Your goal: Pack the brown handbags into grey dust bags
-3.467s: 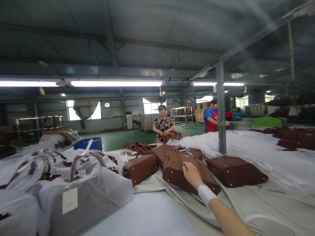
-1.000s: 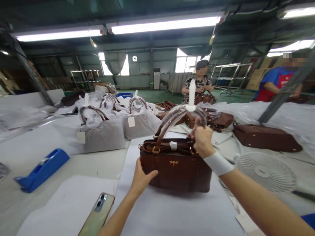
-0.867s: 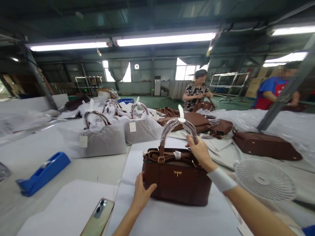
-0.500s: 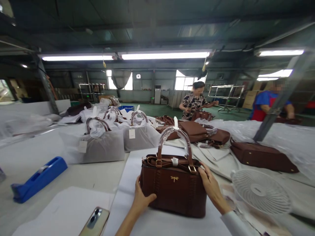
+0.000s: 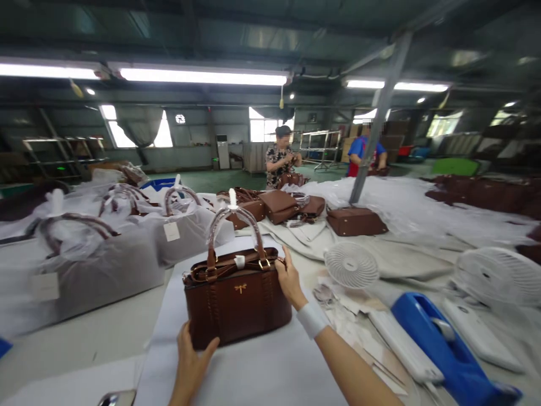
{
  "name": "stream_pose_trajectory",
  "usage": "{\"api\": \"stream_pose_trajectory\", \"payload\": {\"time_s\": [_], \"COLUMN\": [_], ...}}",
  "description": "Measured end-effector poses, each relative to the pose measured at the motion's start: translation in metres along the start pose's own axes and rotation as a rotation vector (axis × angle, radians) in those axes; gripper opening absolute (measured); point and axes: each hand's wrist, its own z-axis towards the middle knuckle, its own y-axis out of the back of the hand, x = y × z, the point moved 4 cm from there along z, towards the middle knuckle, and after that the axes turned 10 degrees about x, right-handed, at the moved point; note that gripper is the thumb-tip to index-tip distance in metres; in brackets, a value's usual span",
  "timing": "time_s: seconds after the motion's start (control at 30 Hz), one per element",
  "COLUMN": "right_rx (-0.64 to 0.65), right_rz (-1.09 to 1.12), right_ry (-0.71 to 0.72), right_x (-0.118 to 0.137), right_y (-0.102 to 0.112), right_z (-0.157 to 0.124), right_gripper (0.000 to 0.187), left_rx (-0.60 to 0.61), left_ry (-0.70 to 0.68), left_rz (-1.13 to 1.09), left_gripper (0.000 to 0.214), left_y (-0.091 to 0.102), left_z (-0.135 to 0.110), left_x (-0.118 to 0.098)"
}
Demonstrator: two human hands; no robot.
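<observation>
A dark brown handbag (image 5: 239, 310) stands on white paper (image 5: 253, 372), its front with a gold dragonfly emblem facing me. Clear film wraps its two raised handles, and a white tie joins them at the top. My left hand (image 5: 192, 355) is at the bag's lower left corner, thumb in front and fingers along the side. At the upper right end, my right hand (image 5: 291, 279) grips the top edge near the strap; some of its fingers are hidden behind the bag.
Wrapped bags (image 5: 105, 276) with tags stand at left, and unwrapped brown bags (image 5: 279, 207) lie beyond. To the right are white fans (image 5: 351, 265), a blue tape dispenser (image 5: 448, 349) and a metal post (image 5: 380, 124). Two people (image 5: 281, 158) work across the table. A phone (image 5: 118, 398) lies at the front edge.
My view has swung right, bringing the second fan and another tape dispenser into sight. The bag has turned slightly, and my left hand sits lower at its corner. My right hand stays at the upper right.
</observation>
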Motion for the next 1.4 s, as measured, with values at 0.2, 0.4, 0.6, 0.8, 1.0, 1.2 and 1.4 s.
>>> {"api": "stream_pose_trajectory", "payload": {"time_s": [0.2,0.4,0.6,0.8,1.0,1.2,1.4], "right_rx": [-0.017,0.076,0.208,0.314,0.296,0.116,0.083], "right_rz": [-0.161,-0.543,-0.824,-0.959,-0.937,-0.842,-0.724], "right_ry": [-0.007,-0.159,-0.262,-0.252,-0.308,-0.216,0.037], "right_x": [-0.027,-0.118,-0.178,-0.193,-0.192,-0.158,-0.105], "right_y": [0.008,0.059,0.085,0.074,0.078,0.107,0.096], "right_z": [-0.027,-0.053,-0.057,-0.058,-0.05,-0.048,-0.125], "right_gripper": [0.072,0.06,0.052,0.052,0.044,0.041,0.058], "left_rx": [-0.088,-0.134,-0.15,-0.156,-0.12,-0.097,-0.066], "left_ry": [-0.034,-0.09,-0.11,-0.12,-0.122,-0.131,-0.124], "left_rz": [0.084,0.197,0.217,0.231,0.218,0.214,0.226], "left_gripper": [0.081,0.082,0.082,0.077,0.076,0.07,0.075], "left_y": [-0.007,-0.016,-0.022,-0.021,-0.014,-0.01,-0.008], "left_z": [-0.018,-0.019,-0.02,-0.02,-0.023,-0.03,-0.025], "left_x": [0.014,0.032,0.043,0.038,0.012,-0.009,-0.009]}}
